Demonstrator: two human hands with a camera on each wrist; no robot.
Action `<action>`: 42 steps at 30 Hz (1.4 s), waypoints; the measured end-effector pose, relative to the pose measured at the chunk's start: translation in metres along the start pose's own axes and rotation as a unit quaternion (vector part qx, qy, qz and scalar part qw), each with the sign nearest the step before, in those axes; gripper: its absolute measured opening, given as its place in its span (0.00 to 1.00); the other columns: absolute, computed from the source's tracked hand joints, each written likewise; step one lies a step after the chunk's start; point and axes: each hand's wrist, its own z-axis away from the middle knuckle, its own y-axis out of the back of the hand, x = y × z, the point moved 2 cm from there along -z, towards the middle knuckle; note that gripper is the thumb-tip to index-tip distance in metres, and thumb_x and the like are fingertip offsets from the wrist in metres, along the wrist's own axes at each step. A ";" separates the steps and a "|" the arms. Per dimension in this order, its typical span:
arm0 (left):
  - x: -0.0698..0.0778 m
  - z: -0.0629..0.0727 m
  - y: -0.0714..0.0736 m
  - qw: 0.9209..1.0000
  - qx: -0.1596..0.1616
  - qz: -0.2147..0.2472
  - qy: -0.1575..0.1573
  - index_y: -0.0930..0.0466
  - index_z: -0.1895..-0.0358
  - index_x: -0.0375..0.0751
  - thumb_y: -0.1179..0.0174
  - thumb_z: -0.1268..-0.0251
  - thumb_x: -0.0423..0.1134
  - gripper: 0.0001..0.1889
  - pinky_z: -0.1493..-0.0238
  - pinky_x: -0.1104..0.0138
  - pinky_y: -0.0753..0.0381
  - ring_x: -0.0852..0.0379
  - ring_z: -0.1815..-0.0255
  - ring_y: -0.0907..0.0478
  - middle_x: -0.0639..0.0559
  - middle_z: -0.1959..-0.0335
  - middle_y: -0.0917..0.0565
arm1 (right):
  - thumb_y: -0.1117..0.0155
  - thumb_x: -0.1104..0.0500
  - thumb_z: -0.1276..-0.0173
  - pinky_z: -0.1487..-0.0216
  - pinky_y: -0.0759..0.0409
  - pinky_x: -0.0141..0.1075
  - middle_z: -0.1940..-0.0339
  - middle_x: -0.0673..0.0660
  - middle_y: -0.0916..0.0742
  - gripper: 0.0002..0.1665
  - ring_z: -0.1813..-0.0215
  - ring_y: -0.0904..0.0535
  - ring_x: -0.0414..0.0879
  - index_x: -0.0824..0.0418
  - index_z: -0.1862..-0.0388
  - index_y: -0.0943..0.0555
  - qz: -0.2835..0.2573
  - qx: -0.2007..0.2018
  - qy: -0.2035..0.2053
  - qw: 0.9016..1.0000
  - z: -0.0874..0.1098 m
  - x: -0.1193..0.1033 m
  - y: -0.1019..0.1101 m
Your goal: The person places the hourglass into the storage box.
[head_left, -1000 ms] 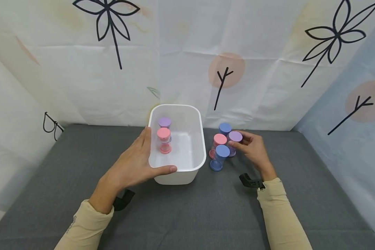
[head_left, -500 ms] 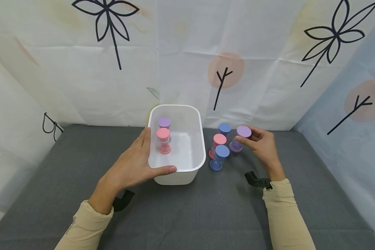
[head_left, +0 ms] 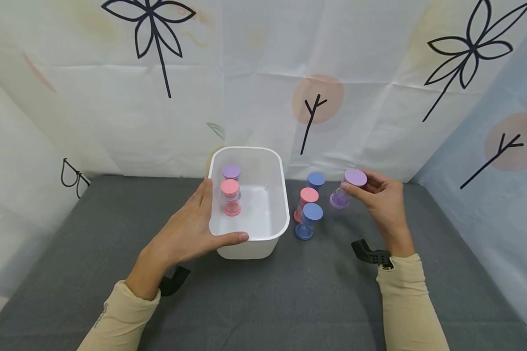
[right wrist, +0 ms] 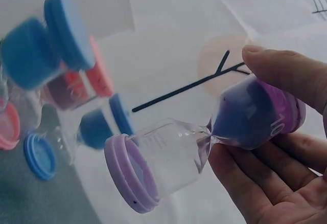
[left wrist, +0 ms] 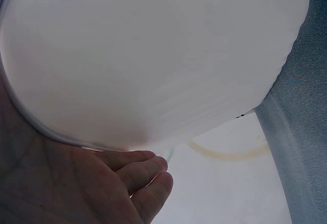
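Purple sand timer [right wrist: 225, 124] pinched in right hand [head_left: 384, 200]; left hand [head_left: 186, 228], fingers straight, against white bin [head_left: 250, 249]. Slack pinch could drop it.

The purple hourglass [right wrist: 230, 121] reads "10"; the pink hourglass [right wrist: 64, 92] shows what seem blurred digits [right wrist: 76, 87].

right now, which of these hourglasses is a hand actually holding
The purple-capped hourglass pinched in the right hand, outside the white bin. The other purple-capped one is inside that bin, and no hand grips any of the rest.
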 end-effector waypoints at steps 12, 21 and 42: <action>0.000 0.002 0.000 1.000 0.006 0.003 0.001 0.68 0.17 0.47 0.39 0.55 0.82 0.71 0.34 0.46 0.30 0.48 0.26 0.41 0.47 0.19 0.49 | 0.26 0.77 0.43 0.51 0.17 0.32 0.56 0.57 0.10 0.25 0.55 0.13 0.46 0.74 0.44 0.17 -0.060 -0.009 0.026 0.998 0.010 -0.038 -0.017; 0.000 0.002 0.000 1.000 0.007 0.004 -0.003 0.71 0.17 0.50 0.38 0.55 0.82 0.71 0.32 0.45 0.32 0.48 0.23 0.44 0.47 0.18 0.52 | 0.28 0.78 0.40 0.49 0.18 0.33 0.54 0.59 0.10 0.23 0.51 0.15 0.49 0.75 0.44 0.18 -0.059 -0.077 0.058 0.994 0.020 -0.057 -0.039; 0.000 0.000 0.001 1.000 0.016 0.007 -0.005 0.63 0.18 0.48 0.37 0.57 0.82 0.70 0.39 0.50 0.27 0.51 0.32 0.36 0.50 0.24 0.42 | 0.27 0.79 0.45 0.50 0.16 0.39 0.54 0.67 0.12 0.24 0.54 0.13 0.55 0.77 0.47 0.18 -0.085 -0.139 0.071 0.984 0.036 -0.073 -0.070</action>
